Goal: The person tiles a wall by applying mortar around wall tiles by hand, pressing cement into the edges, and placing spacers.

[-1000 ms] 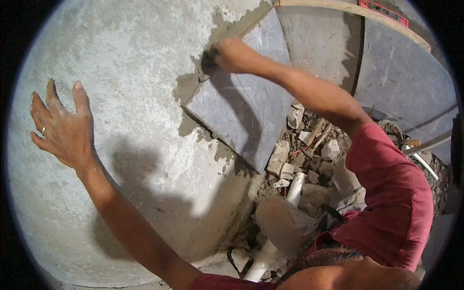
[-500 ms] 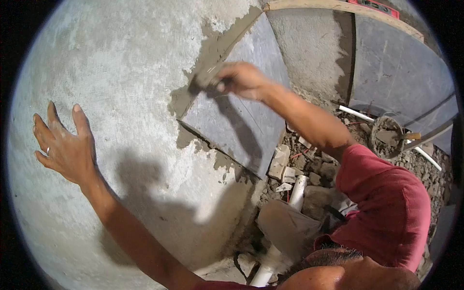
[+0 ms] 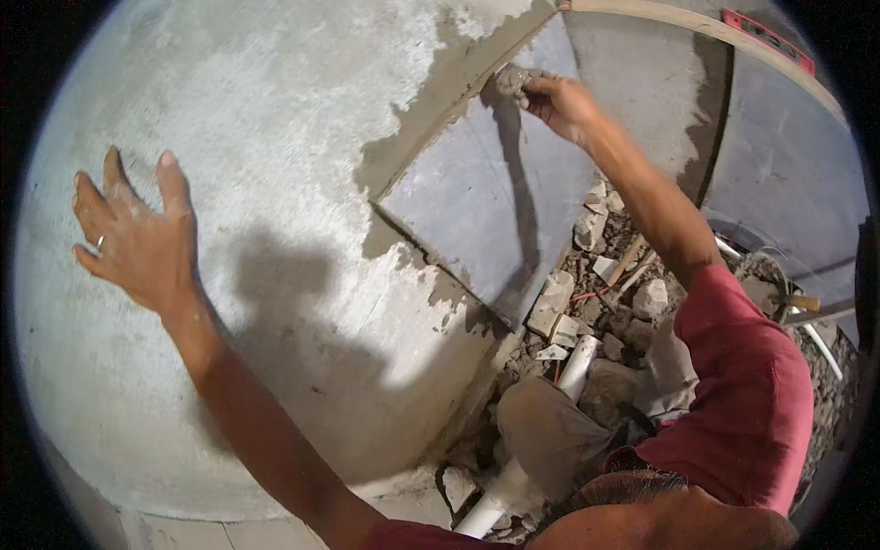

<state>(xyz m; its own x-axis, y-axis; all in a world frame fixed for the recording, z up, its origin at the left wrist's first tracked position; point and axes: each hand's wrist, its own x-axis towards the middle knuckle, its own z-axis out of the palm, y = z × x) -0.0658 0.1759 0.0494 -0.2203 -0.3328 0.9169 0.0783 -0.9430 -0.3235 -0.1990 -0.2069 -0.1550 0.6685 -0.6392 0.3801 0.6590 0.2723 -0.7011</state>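
My left hand (image 3: 137, 234) is spread flat against the rough grey wall (image 3: 266, 174), fingers apart, a ring on one of them. Up at the top edge of a grey tile (image 3: 477, 174), my right hand (image 3: 561, 103) grips a mortar-smeared grey lump (image 3: 515, 82); its exact kind cannot be made out. That lump touches the seam where the tile meets the wall. Wet mortar (image 3: 403, 142) runs as a dark band along this seam, with ragged patches below the tile's left corner.
A wooden strip (image 3: 660, 11) crosses the top right, with a red spirit level (image 3: 768, 41) on it. Another grey tile (image 3: 788, 151) stands at right. Broken stones (image 3: 550, 302), a white pipe (image 3: 577, 367) and a bucket (image 3: 761, 275) lie below, near my knee (image 3: 545, 426).
My right hand has moved up and right along the tile's top edge with the grey lump. The view has shifted slightly; my left hand stays flat on the wall.
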